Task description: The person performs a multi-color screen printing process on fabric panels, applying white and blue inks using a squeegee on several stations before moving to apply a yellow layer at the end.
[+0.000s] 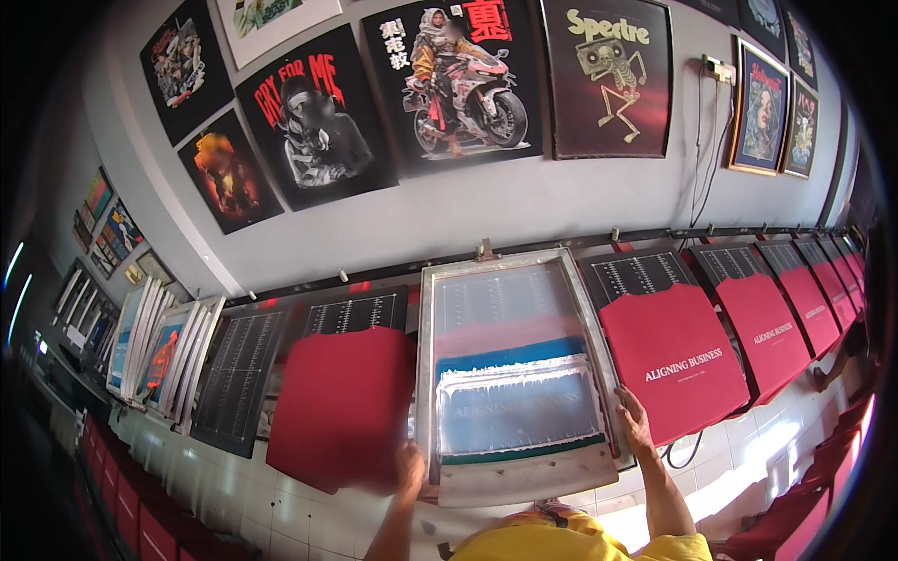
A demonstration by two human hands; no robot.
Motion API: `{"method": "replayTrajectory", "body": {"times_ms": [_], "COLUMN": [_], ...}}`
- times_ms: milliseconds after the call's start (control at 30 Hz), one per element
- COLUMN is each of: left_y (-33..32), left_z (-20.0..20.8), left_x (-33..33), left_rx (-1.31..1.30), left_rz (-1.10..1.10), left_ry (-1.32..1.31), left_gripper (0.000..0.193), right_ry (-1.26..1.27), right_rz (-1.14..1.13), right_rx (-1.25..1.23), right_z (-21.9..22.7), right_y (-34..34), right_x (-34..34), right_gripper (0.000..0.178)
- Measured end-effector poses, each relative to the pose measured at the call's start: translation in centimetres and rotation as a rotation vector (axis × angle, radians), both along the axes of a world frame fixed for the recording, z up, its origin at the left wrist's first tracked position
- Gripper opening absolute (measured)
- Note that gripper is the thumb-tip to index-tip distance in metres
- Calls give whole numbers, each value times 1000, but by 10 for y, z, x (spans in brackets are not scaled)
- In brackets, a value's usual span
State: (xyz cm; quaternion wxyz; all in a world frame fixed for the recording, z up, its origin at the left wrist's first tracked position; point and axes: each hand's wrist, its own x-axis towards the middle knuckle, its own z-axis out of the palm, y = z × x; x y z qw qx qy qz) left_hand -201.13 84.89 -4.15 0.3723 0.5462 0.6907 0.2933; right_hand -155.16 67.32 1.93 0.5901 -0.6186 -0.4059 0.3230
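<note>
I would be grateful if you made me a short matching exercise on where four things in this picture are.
Things:
1. Left hand
2. Screen
3. Skeleton poster
4. Right hand

Places:
A. Up on the grey wall
B. At the right side of the framed mesh
C. Between the two hands
D. Low at the left side of the framed mesh

Right pairs: 1-D, 2-C, 3-A, 4-B
</note>
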Motion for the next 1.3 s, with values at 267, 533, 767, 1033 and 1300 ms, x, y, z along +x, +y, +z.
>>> {"method": "replayTrajectory", "body": {"times_ms": [267,533,767,1033,1300], "left_y": [-17,-126,-169,-169,-164], "left_z": [40,111,77,51,44], "left_x": [11,28,71,81,102], "left_rx": [286,389,-366,-505,-723], "left_rz": [26,-615,-891,-932,-894], "left_ry": [-166,-233,-220,-535,-675], "left_gripper": [30,16,29,48,54], "right_ry": [-174,-350,-760,-1171,-1312], "right_rz": [-60,-124,-150,700,498], "right_rx": [20,62,11,-45,-134], "right_z": [-1,-3,11,71,80], "right_y": [8,3,-2,-38,-1], "right_x": [-6,-7,-23,-122,-141], "right_gripper": [58,51,42,53,31]}}
